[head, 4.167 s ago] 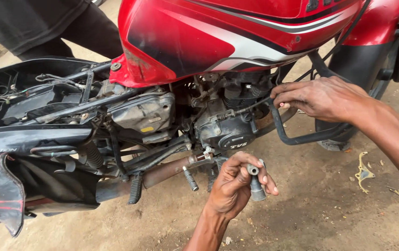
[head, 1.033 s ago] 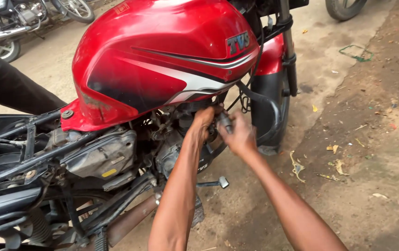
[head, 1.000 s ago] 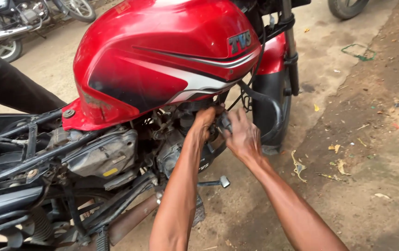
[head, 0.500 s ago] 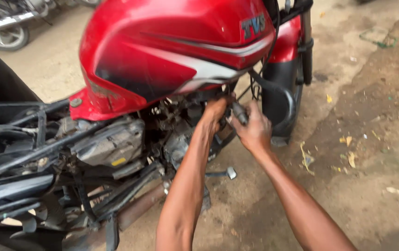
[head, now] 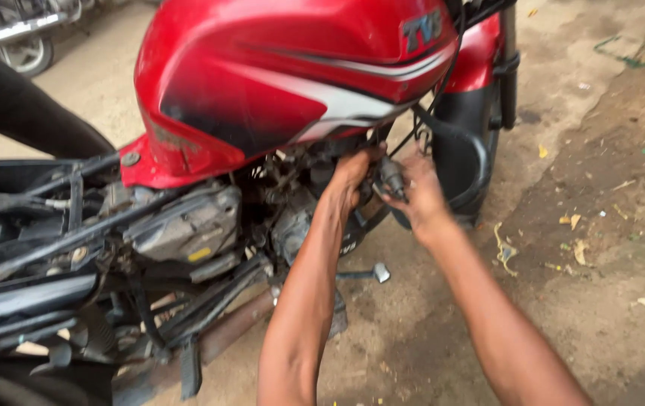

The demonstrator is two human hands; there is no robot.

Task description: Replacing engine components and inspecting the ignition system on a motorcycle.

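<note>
Hands meet under the red fuel tank (head: 292, 75): our right hand (head: 421, 192) pinches a small dark cylindrical part (head: 392, 179), fingers closed; our left hand (head: 352, 177) curls beside it, grip unclear. We judge fitting underway; next needs careful alignment.

Light: I see soft, even daylight, fairly bright.
Glare: broad pale sheen on the red fuel tank (head: 292, 75).
Shadows: deep under the tank, where my hands work; faint on the ground (head: 585, 225).
Sharpness: mild motion blur throughout; edges softest.
</note>
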